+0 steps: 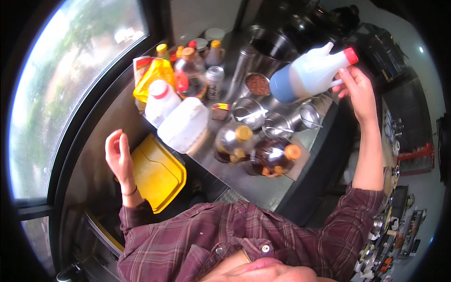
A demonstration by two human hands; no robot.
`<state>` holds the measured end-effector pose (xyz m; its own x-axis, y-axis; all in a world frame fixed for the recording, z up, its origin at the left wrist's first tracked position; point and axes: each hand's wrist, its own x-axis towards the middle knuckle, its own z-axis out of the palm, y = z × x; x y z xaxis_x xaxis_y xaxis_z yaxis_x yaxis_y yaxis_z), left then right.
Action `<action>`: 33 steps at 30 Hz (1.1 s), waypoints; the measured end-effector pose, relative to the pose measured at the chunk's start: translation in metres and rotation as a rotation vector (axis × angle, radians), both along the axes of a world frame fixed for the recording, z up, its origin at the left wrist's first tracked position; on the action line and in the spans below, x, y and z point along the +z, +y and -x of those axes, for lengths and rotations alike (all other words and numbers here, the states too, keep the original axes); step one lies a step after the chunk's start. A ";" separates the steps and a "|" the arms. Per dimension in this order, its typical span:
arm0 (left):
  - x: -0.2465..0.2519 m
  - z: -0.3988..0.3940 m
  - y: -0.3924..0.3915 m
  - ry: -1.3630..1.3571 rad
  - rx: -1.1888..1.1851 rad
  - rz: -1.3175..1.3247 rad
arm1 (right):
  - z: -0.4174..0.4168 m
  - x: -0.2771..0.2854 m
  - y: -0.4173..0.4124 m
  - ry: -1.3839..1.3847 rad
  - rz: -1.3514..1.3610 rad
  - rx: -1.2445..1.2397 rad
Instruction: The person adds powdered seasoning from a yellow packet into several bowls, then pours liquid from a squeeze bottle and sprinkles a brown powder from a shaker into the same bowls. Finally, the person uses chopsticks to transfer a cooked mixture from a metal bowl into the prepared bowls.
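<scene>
My right hand grips the side handle of a translucent plastic jug with a red cap, tilted above the steel counter; its lower part looks blue. Raised at the left, my left hand touches nothing, fingers bent and close together. Beneath the jug stand steel containers, one filled with reddish-brown grains, others with spoons, such as a steel pot. Nearer me are two bottles with orange-yellow caps, a clear one and one of dark liquid. A white plastic jug lies or leans at the counter's left edge.
A yellow plastic bin lid is below the counter's left side. Sauce bottles, a yellow bag and a can crowd the back left. A large steel pot stands farther back. A window is at the left.
</scene>
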<state>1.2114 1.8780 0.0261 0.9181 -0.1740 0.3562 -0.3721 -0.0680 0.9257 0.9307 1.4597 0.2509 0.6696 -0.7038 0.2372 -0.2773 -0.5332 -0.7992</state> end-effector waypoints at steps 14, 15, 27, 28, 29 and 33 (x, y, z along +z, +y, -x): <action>0.060 0.426 -0.235 -0.422 -1.095 0.143 | 0.436 -0.117 0.020 0.137 0.251 -0.235; 0.063 0.448 -0.254 -0.426 -1.139 0.126 | 0.462 -0.124 0.020 0.158 0.252 -0.269; 0.014 0.586 -0.473 -0.336 -1.280 -0.174 | 0.662 -0.177 -0.118 0.083 0.291 -0.631; 0.006 0.592 -0.499 -0.300 -1.257 -0.238 | 0.673 -0.186 -0.139 0.064 0.270 -0.653; -0.003 0.600 -0.526 -0.279 -1.270 -0.240 | 0.683 -0.191 -0.161 0.046 0.248 -0.674; -0.005 0.614 -0.645 -0.315 -1.329 -0.299 | 0.698 -0.192 -0.252 0.040 0.139 -0.774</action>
<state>0.5978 1.2330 0.0208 -0.1030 -0.9454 0.3093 -0.5003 0.3180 0.8053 0.2325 1.2081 0.0592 0.0115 -0.9392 0.3431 -0.6380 -0.2711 -0.7208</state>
